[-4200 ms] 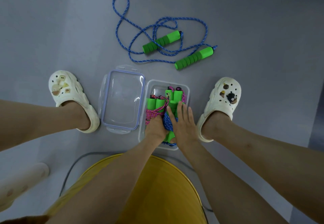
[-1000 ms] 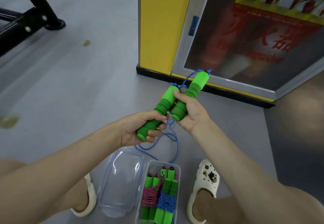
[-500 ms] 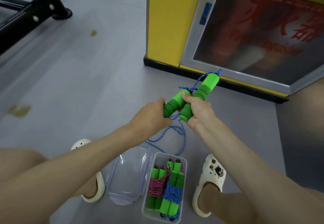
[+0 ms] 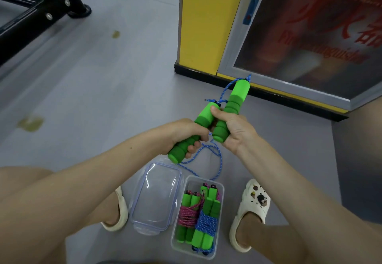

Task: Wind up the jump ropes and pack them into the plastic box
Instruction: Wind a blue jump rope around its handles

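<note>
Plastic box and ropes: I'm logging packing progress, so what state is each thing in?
Plastic box: open, on floor.
Lid: off, beside the box.
Pink rope: wound, in box.
Blue wound rope: in box.
Loose blue rope: unwound, hanging.
Left hand: grips one green handle.
Right hand: grips the other.

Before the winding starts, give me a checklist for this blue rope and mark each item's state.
1. Left hand holds one green handle: ok.
2. Right hand holds the other green handle: ok.
3. Handles side by side and even: not ok, they are angled apart and the right one sits higher.
4. Blue rope free of knots: cannot tell, it hangs in loops below the hands and part is hidden.
5. Plastic box open, lid beside it on the floor: ok.
6. Room in the box for a third bundle: cannot tell, two wound ropes already cover most of it.
</note>
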